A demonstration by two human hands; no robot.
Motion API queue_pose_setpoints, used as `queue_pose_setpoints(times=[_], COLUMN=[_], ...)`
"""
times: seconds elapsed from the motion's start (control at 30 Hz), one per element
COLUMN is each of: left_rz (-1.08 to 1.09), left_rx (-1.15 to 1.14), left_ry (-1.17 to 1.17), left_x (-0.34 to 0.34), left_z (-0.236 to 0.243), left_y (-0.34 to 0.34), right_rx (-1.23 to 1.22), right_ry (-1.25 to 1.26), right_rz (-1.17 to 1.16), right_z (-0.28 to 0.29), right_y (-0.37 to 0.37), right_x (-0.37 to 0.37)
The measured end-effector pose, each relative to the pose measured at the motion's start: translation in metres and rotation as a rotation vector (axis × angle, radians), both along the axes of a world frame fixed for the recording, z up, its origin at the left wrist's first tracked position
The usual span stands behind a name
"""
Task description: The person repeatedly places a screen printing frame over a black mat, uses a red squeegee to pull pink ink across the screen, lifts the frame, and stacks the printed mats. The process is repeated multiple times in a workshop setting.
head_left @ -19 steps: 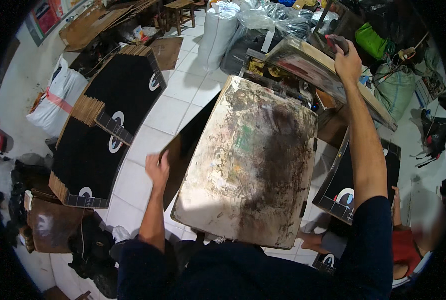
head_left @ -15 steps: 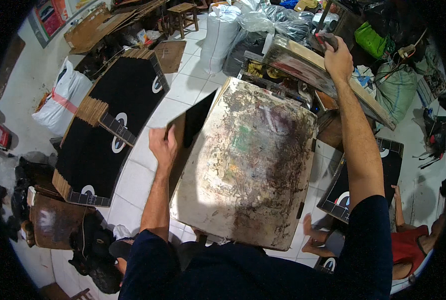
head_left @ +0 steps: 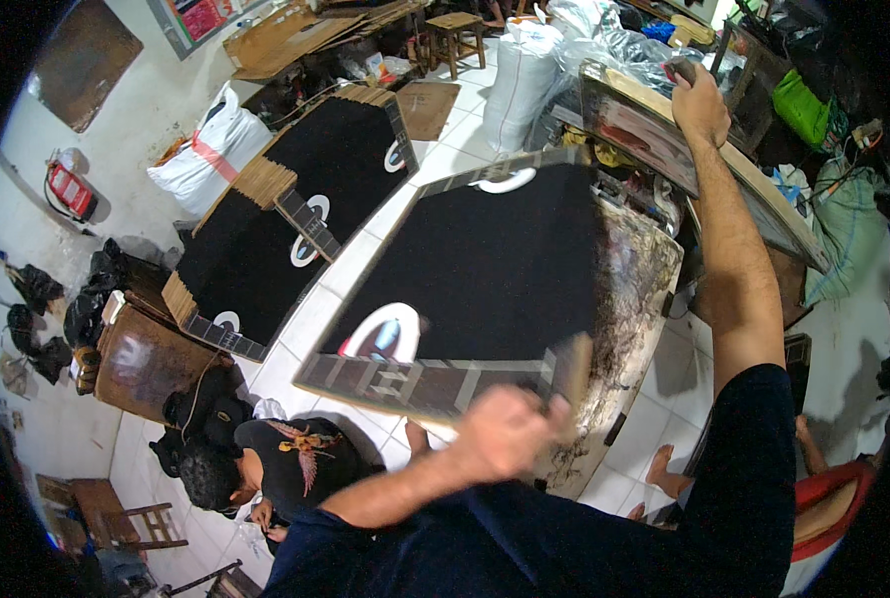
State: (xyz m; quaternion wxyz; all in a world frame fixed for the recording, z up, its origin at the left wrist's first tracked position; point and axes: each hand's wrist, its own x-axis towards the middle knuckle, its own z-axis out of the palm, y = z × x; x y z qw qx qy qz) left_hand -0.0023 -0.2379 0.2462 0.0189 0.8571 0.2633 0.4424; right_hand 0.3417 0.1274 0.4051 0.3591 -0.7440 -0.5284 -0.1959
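Note:
My left hand (head_left: 513, 431), blurred by motion, is closed on the near right corner of a black printed board (head_left: 485, 269). White ovals and a grey-chequered border mark the board's face. It is held over a paint-crusted work table (head_left: 629, 329), covering much of the top. At the far right my right hand (head_left: 702, 108) is closed on the upper edge of a tilted screen-printing frame (head_left: 654, 140) with a pale wooden rim and stained mesh. A small dark reddish piece (head_left: 680, 70) shows at its fingers; what it is I cannot tell.
Stacks of similar black boards (head_left: 255, 239) stand to the left on the tiled floor. A person in a black shirt (head_left: 295, 458) sits near left; a person in red (head_left: 829, 498) is near right. White sacks (head_left: 525, 85), a green sack (head_left: 849, 229) and a stool (head_left: 455, 45) are further off.
My left hand has swung right and nearer, bringing the black board from beside the table to over it, printed face showing. My right hand remains on the raised frame. The view has turned left.

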Motion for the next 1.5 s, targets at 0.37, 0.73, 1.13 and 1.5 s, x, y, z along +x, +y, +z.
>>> queue_pose_setpoints(times=[0.37,0.73,1.13,1.5], left_rz=[0.844,1.298,0.797,0.683], left_rx=[-0.348,-1.131,-0.941,-1.331], left_ry=[-0.049,-0.079,-0.422,-0.276], left_x=[-0.161,-0.249,-0.292,-0.236], left_z=[-0.202,-0.254,-0.214,-0.267], left_y=[0.079,0.086,0.140,0.121], right_rx=[0.026,0.059,0.314,0.285], right_ry=[0.020,0.001,-0.070,-0.043], right_rz=[-0.082,-0.138,-0.013,-0.049], right_z=[0.005,0.005,-0.002,0.007], right_y=[-0.006,0.008,-0.007,-0.009], right_x=[-0.008,0.006,-0.009,-0.015])
